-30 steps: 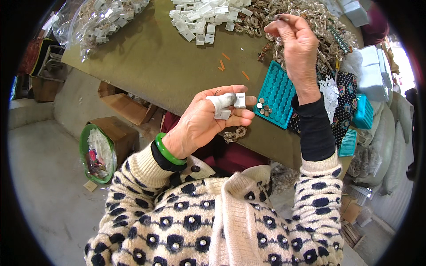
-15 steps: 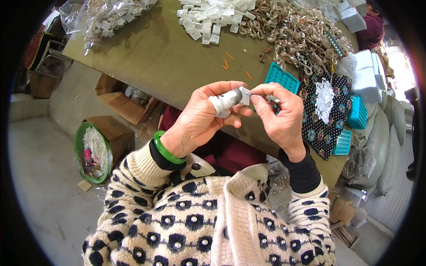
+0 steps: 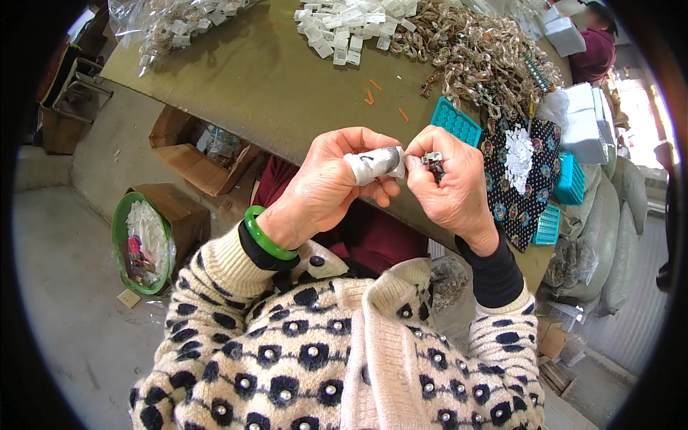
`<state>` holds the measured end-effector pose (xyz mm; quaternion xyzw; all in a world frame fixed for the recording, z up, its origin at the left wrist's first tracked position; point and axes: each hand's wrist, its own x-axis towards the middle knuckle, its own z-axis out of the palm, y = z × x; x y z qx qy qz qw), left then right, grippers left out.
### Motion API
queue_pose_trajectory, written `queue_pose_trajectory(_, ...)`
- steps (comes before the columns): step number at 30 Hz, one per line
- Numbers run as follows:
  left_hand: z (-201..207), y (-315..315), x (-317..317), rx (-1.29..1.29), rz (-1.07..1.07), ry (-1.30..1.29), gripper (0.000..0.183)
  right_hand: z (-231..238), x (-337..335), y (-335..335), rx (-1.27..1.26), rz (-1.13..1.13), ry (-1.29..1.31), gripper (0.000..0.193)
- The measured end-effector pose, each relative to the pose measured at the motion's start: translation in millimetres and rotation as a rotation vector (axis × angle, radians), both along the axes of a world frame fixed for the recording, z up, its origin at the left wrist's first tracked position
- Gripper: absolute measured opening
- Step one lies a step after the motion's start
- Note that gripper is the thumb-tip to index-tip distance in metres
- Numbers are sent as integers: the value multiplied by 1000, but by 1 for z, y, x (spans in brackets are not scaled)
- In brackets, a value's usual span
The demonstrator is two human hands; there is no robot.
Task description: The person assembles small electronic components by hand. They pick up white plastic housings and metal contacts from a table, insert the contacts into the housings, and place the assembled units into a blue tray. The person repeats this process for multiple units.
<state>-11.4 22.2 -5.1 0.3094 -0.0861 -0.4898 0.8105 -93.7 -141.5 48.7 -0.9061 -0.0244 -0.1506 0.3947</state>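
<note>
My left hand (image 3: 322, 172) is closed, with a green bangle at its wrist. A white wrapping with a dark, smudged end (image 3: 374, 164) covers what looks like its thumb. Between thumb and fingers it pinches a small white piece (image 3: 401, 163), mostly hidden. My right hand (image 3: 455, 179) is closed too, its thumb and index fingertips meeting the white piece. Small dark and shiny bits (image 3: 433, 162) show in its curled fingers; their kind is too small to make out. Both hands are held together above the near edge of the table (image 3: 265, 93).
White plastic pieces (image 3: 351, 29) and a heap of clear, brownish strung parts (image 3: 473, 54) lie at the back. Right of my hands are a teal tray (image 3: 456, 122) and white chips (image 3: 519, 159) on dark patterned cloth (image 3: 494, 143). A green basin (image 3: 118, 236) stands on the floor, left.
My right hand has closed in on the left, its fingers curling more tightly. The white piece is now more covered by the fingertips, and the wrapped thumb has turned slightly.
</note>
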Motion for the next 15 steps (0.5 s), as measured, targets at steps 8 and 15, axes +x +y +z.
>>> queue_pose_trajectory(8,-2,3,4,-7,1,77,20,0,1,7,279,-95,137,5)
queue_pose_trajectory(15,-4,3,-1,8,20,63,20,-11,3,7,28,-27,-22,6)
